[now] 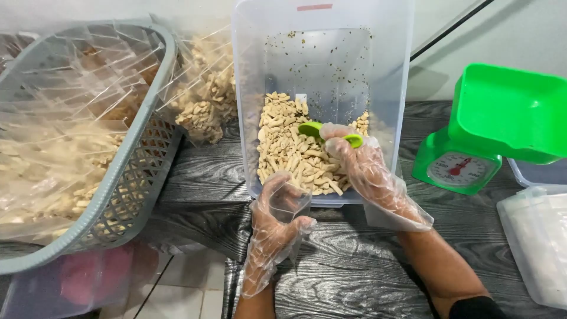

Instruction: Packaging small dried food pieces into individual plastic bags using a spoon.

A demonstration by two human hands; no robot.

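A clear plastic tub [390, 71] stands tilted on the dark wood-grain table, with several pale stick snacks [289, 150] heaped at its low near end. My right hand [366, 177], in a loose clear plastic glove, is shut on a green scoop [316, 130] that lies on the snacks inside the tub. My left hand [277, 221], also gloved, is curled at the tub's near rim and holds a small clear plastic bag [292, 198] by its mouth.
A grey plastic basket [139, 171] full of clear bags of snacks sits at the left. More filled bags [207, 94] lie behind it. A green kitchen scale [493, 127] stands at the right, with clear lidded containers [537, 242] near it.
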